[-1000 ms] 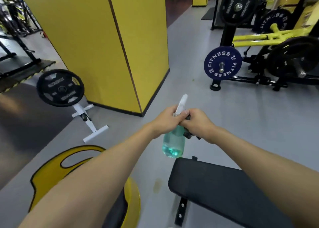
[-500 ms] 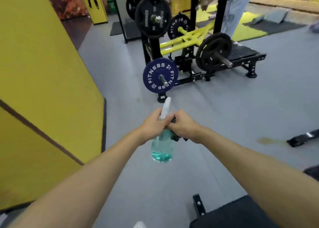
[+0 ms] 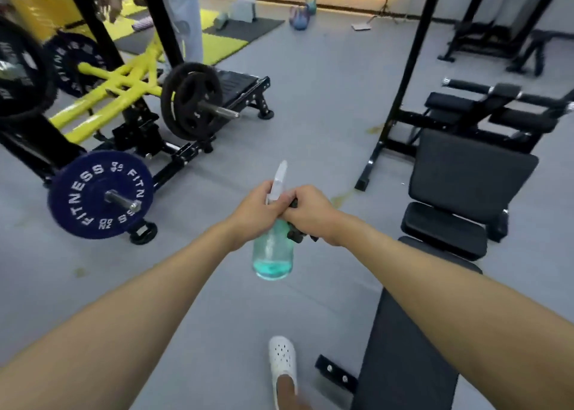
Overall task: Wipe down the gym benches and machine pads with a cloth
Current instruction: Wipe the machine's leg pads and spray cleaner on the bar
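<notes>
A clear spray bottle (image 3: 272, 254) with blue-green liquid and a white nozzle hangs in front of me at mid-frame. My left hand (image 3: 256, 212) grips its neck. My right hand (image 3: 310, 214) is curled right beside it, holding a small dark thing against the bottle; what it is cannot be made out. No cloth shows clearly. A black flat bench pad (image 3: 400, 357) lies under my right forearm at lower right. Beyond it stands a black machine with a back pad (image 3: 466, 173) and a seat pad (image 3: 444, 231).
A yellow-and-black plate-loaded machine (image 3: 124, 89) with a blue weight plate (image 3: 99, 193) and a black plate (image 3: 191, 102) fills the left. A black upright post (image 3: 407, 64) stands centre right. My white shoe (image 3: 282, 361) is on grey floor. Another person's legs (image 3: 184, 15) stand at the back.
The view has swung right: the yellow wall has left the frame, and the black machine pads and flat bench have come in. Both hands stay on the bottle.
</notes>
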